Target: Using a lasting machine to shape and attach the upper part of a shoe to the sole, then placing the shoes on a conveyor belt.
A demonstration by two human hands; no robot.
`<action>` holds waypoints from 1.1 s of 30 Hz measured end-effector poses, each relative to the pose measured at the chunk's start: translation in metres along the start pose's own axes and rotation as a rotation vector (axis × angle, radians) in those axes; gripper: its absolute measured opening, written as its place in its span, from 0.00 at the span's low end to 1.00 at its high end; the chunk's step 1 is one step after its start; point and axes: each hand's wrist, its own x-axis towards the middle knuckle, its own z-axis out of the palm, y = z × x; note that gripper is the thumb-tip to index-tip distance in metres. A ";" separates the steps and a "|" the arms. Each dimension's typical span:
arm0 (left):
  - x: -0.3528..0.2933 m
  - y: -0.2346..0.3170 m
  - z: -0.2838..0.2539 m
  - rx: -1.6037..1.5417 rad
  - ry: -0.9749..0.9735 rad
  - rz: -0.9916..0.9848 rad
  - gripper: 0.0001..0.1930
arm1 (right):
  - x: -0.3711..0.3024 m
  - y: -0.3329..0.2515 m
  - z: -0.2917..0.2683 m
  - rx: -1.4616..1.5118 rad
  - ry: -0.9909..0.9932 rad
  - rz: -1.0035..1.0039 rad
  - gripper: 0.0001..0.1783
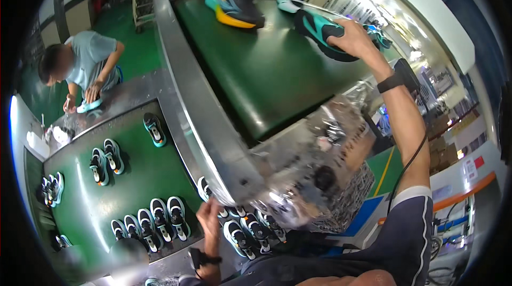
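The right hand (351,39) is gripping a teal and black shoe (319,30), bending around it probably for keeping it steady over the upper green belt (240,80); whether it is touching there, I cannot tell. The left hand (208,219) is hanging near the metal frame (221,182), half curled; I cannot tell if it is holding anything. Other shoes (159,219) are standing in rows, perhaps for good order.

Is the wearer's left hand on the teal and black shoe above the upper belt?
No, the right hand holds the shoe, while the left hand is beside the metal frame.
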 end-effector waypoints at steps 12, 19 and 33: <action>-0.157 0.159 0.276 -0.707 -1.424 -0.534 0.49 | -0.349 0.011 -0.218 -0.052 0.408 -0.242 0.40; -0.298 0.117 0.371 -0.413 -1.806 -0.954 0.43 | -0.590 -0.002 -0.284 -0.220 0.055 0.363 0.35; -0.639 -0.114 0.441 0.122 -2.110 -0.187 0.33 | -0.970 -0.056 -0.324 0.336 1.219 1.824 0.31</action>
